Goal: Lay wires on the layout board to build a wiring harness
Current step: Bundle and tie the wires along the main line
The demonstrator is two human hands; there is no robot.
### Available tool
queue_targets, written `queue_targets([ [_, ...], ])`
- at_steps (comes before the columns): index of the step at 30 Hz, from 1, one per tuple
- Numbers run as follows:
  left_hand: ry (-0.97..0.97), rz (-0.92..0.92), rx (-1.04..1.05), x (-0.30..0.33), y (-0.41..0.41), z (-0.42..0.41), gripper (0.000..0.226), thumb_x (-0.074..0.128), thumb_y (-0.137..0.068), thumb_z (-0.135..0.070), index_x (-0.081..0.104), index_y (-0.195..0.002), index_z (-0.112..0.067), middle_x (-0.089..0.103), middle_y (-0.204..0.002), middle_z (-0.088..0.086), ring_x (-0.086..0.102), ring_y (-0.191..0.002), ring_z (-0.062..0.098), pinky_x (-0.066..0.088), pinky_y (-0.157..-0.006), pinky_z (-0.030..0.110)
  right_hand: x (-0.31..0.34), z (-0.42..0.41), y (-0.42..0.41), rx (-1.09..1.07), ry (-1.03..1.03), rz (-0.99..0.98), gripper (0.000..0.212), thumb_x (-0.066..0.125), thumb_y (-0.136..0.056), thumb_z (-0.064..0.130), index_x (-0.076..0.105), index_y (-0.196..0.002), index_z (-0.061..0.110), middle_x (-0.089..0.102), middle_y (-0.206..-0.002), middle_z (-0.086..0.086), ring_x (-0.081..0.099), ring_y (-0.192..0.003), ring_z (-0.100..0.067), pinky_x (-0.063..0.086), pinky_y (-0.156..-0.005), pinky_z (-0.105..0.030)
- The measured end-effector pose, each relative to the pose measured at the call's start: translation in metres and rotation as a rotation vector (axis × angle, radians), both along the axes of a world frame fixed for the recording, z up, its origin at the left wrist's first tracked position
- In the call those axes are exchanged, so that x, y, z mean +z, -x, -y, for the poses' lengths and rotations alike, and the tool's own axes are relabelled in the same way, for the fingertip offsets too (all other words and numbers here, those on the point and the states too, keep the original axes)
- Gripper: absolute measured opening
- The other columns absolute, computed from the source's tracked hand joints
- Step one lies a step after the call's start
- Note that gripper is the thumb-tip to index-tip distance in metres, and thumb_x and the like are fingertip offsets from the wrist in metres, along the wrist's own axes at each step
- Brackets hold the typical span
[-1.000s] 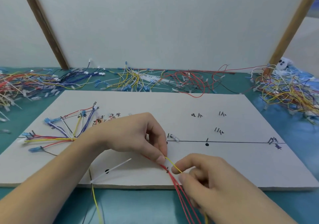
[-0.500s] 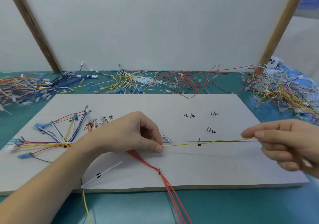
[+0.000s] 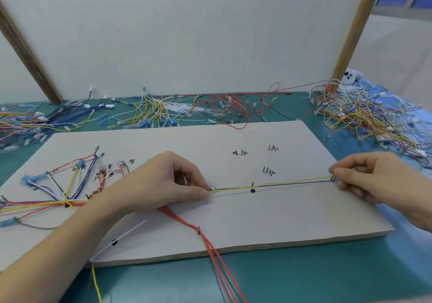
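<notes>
Yellow wire (image 3: 271,183) now fully stretched rightward

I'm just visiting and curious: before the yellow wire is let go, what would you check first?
1. Left hand pinches the yellow wire mid-board: ok.
2. Right hand holds its far end at the right-end pins: ok.
3. Wire follows the drawn black line: ok.
4. Wire hooked behind the right-end pins: cannot tell.
5. Red wires stay at their pin, off the layout board edge: ok.
</notes>
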State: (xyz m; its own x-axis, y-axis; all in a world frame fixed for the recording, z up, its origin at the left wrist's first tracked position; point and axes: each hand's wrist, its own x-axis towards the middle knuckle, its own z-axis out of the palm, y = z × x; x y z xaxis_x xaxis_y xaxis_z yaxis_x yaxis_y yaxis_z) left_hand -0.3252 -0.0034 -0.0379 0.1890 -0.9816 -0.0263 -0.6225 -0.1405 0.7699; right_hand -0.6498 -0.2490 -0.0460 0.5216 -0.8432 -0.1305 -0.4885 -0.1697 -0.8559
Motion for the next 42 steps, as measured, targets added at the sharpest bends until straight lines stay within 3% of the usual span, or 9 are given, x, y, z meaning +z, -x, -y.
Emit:
queue_targets([
  [6,-0.017,0.029,0.006,0.001,0.002,0.0,0.006,0.083,-0.086,-0.028,0.082,-0.083,-0.033,0.066,-0.063,-0.015,0.05,-0.058,0.002,0.041,-0.055,0.016,0.004,0.015,0.0,0.089,-0.054,-0.13,0.019,0.065,-0.097,0.009,0.08,-0.089,0.018,0.075,-0.077,-0.015,0.052,-0.045,-0.012,0.039,-0.037,-0.021],
  [10,-0.012,0.042,0.026,0.001,0.001,-0.004,0.013,0.08,-0.087,-0.023,0.082,-0.086,-0.036,0.071,-0.076,-0.004,0.054,-0.062,0.004,0.045,-0.06,0.021,0.014,0.026,-0.005,0.178,-0.074,-0.296,0.017,0.061,-0.099,0.006,0.076,-0.097,0.013,0.075,-0.077,-0.014,0.059,-0.051,-0.016,0.047,-0.043,-0.024],
  [12,-0.002,0.042,0.022,0.001,0.002,-0.003,0.017,0.08,-0.085,-0.018,0.083,-0.084,-0.035,0.072,-0.083,-0.009,0.056,-0.064,0.003,0.046,-0.061,0.019,0.02,0.03,-0.009,0.21,-0.068,-0.362,0.015,0.06,-0.098,0.005,0.074,-0.099,0.011,0.076,-0.078,-0.015,0.062,-0.054,-0.017,0.05,-0.046,-0.026],
  [20,0.012,0.066,0.025,0.0,0.004,-0.002,0.019,0.081,-0.084,-0.015,0.082,-0.082,-0.035,0.072,-0.085,-0.013,0.057,-0.065,0.005,0.048,-0.062,0.017,0.03,0.028,-0.021,0.255,0.102,-0.596,0.005,0.07,-0.089,0.009,0.074,-0.088,0.013,0.075,-0.068,-0.008,0.065,-0.05,-0.013,0.051,-0.048,-0.025],
  [28,-0.006,0.087,0.016,0.001,0.004,-0.001,0.024,0.076,-0.086,-0.013,0.082,-0.084,-0.036,0.073,-0.085,-0.011,0.059,-0.068,0.011,0.049,-0.062,0.021,0.03,0.017,-0.014,0.261,0.253,-0.483,0.022,0.079,-0.081,0.017,0.077,-0.072,0.036,0.075,-0.07,0.003,0.064,-0.056,-0.007,0.058,-0.06,-0.03],
  [32,0.004,0.099,0.02,0.002,0.005,-0.001,0.027,0.074,-0.085,-0.009,0.083,-0.085,-0.034,0.072,-0.085,-0.016,0.06,-0.068,0.009,0.047,-0.063,0.017,0.023,0.009,-0.01,0.242,0.326,-0.325,0.038,0.08,-0.08,0.006,0.076,-0.073,0.042,0.076,-0.071,0.008,0.065,-0.057,-0.001,0.053,-0.064,-0.025],
  [37,0.03,0.139,0.023,0.002,0.006,-0.002,0.026,0.075,-0.083,-0.009,0.083,-0.084,-0.034,0.072,-0.084,-0.017,0.062,-0.07,0.013,0.05,-0.064,0.019,0.01,0.003,-0.003,0.235,0.464,-0.234,0.049,0.079,-0.08,0.002,0.075,-0.085,0.051,0.074,-0.085,0.018,0.067,-0.071,-0.006,0.053,-0.069,-0.028],
  [42,0.067,0.189,-0.001,0.002,0.004,-0.003,0.018,0.08,-0.083,-0.016,0.082,-0.086,-0.034,0.071,-0.083,-0.019,0.062,-0.07,0.015,0.046,-0.063,0.016,0.003,-0.001,-0.005,0.283,0.705,-0.289,0.053,0.081,-0.076,-0.002,0.073,-0.075,0.051,0.067,-0.092,0.035,0.058,-0.095,0.001,0.047,-0.072,-0.027],
])
